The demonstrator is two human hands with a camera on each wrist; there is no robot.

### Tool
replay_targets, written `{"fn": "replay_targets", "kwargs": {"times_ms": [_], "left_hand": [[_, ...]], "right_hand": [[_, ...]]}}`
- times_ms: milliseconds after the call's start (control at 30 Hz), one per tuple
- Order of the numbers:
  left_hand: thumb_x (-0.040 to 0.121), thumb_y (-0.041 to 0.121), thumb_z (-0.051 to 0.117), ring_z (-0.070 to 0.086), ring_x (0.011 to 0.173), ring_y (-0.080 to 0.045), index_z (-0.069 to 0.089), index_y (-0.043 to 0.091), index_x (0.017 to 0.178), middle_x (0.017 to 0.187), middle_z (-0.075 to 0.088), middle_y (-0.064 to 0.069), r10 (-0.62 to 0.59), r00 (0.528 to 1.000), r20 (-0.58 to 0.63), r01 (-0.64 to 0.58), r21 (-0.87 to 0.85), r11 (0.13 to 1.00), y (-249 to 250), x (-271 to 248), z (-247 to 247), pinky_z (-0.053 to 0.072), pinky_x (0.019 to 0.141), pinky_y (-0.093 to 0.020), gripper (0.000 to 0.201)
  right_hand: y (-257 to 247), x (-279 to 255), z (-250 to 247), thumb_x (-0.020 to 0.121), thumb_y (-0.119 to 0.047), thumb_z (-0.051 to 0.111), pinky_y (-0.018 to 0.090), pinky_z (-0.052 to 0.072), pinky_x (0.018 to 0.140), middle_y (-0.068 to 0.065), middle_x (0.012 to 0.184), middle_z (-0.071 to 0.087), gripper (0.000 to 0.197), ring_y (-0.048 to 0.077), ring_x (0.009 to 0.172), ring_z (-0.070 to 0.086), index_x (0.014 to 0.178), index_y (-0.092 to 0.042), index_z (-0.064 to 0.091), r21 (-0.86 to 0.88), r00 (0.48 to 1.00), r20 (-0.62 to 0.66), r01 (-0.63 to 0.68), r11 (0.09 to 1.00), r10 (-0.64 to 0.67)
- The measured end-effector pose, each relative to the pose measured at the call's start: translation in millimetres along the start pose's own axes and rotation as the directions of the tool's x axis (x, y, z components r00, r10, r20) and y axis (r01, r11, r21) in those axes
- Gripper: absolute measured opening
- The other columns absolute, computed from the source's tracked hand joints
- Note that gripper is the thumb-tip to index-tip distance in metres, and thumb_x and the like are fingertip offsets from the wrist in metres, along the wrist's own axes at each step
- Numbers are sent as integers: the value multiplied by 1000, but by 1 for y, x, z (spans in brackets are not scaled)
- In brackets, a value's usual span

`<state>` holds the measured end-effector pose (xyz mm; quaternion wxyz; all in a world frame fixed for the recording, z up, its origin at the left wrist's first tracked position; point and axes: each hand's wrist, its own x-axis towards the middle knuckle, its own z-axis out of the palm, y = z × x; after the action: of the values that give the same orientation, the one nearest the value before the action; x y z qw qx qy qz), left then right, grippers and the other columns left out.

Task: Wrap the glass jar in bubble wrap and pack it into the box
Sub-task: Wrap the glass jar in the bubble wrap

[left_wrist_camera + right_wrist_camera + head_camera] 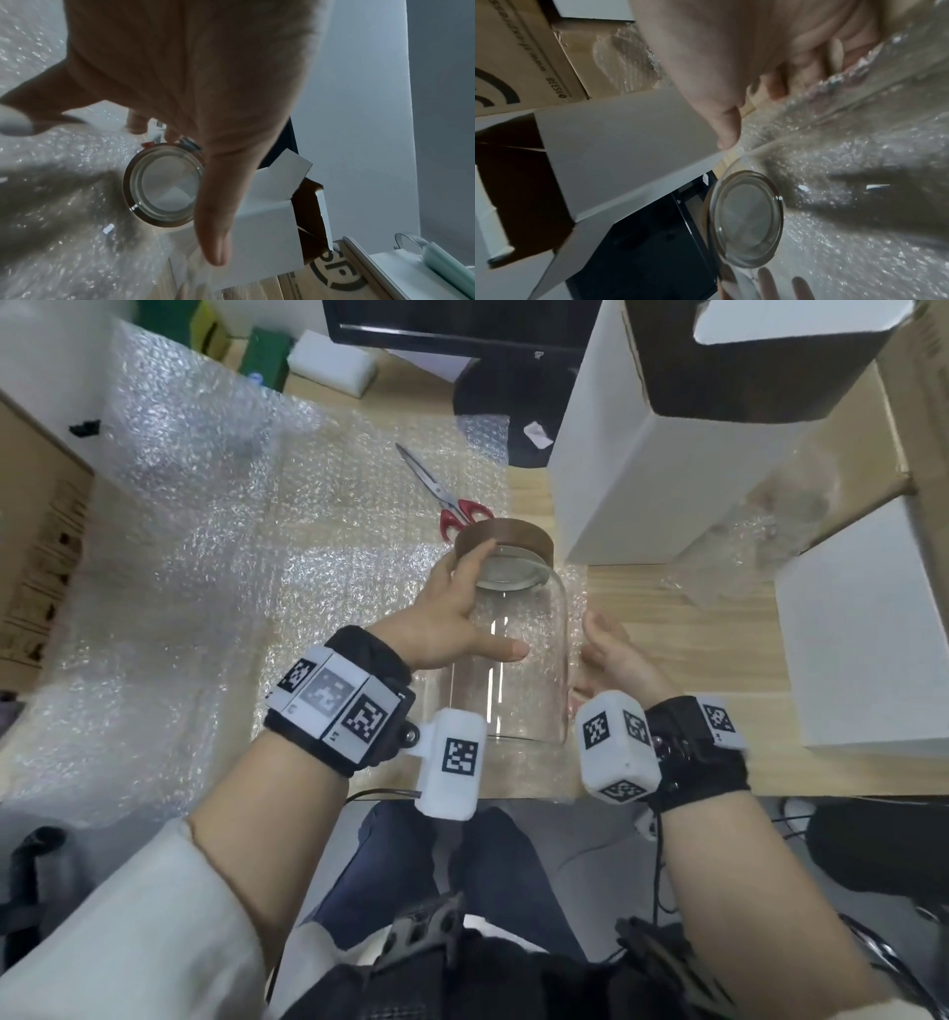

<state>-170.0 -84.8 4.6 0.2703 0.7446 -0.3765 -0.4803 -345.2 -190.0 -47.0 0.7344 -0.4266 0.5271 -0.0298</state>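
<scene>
A clear glass jar with a brown wooden lid lies on its side on a wide sheet of bubble wrap, lid pointing away from me. My left hand grips its upper left side, thumb across the glass and fingers by the lid. My right hand cups the jar's right side at the edge of the wrap. The tall white box stands open just right of the lid. The wrist views look through the jar to its neck, with the box beside it.
Red-handled scissors lie on the wrap just beyond the lid. A second white box sits at the right, with a brown carton at the left. A monitor stands at the back. The table's front edge is near my wrists.
</scene>
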Motion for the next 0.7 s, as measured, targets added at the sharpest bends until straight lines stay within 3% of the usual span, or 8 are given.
{"fn": "replay_targets", "kwargs": {"times_ms": [67,133,233,333,433,500,600,700], "left_hand": [[73,30,74,5,144,-21,0,35,146,157,-9,-2,-4,1000,22,4,-13,1000,-3,-2,-5,17,115,-38,104],[75,28,73,13,143,-22,0,38,146,157,-9,3,-29,998,49,32,-51,998,-7,-5,-12,27,113,-45,102],[77,25,71,17,141,-22,1,44,144,157,-5,7,-73,993,88,82,-106,991,-16,-12,-24,42,100,-47,100],[78,16,70,24,139,-24,6,47,144,157,7,3,-104,989,105,123,-188,975,-30,-19,-40,49,92,-43,98],[78,7,68,37,131,-23,14,44,143,155,18,2,-118,990,84,135,-241,961,-48,-28,-59,54,82,-35,93],[78,0,66,48,119,-18,22,41,142,150,27,4,-127,990,58,138,-269,953,-62,-36,-73,56,76,-31,88],[75,-10,65,58,94,-10,37,38,135,137,43,0,-142,990,-16,132,-282,950,-83,-44,-89,58,70,-24,81],[71,-20,62,61,82,-11,47,29,122,117,49,-7,-168,981,-94,130,-321,938,-95,-49,-99,58,65,-24,72]], "right_hand": [[4,5,-1,73,-58,65,52,47,95,9,138,50,72,30,115,56,135,-29,43,-21,998,-3,-66,998,66],[4,5,2,76,-53,67,42,53,75,7,118,62,51,26,95,62,116,-23,60,-58,995,27,-96,994,97],[2,8,6,83,-49,61,30,50,53,2,96,63,41,18,75,63,113,-22,58,-44,996,39,-73,996,74],[-6,7,19,92,-46,48,20,46,43,-4,66,63,30,10,51,61,91,-18,59,9,999,34,-30,999,30],[-19,-1,36,96,-25,48,19,45,47,-5,61,62,19,9,50,57,83,-18,59,-73,996,68,62,995,-57],[-26,-8,50,92,-8,53,16,46,51,-6,66,65,16,7,57,60,83,-19,61,-244,981,130,175,954,-146],[-37,-10,77,80,-8,67,22,44,73,-7,78,59,16,9,72,55,79,-23,61,-480,929,211,370,796,-304],[-45,-10,106,76,-9,72,31,40,92,-2,95,49,24,12,88,47,82,-28,59,-517,872,312,490,702,-378]]}}
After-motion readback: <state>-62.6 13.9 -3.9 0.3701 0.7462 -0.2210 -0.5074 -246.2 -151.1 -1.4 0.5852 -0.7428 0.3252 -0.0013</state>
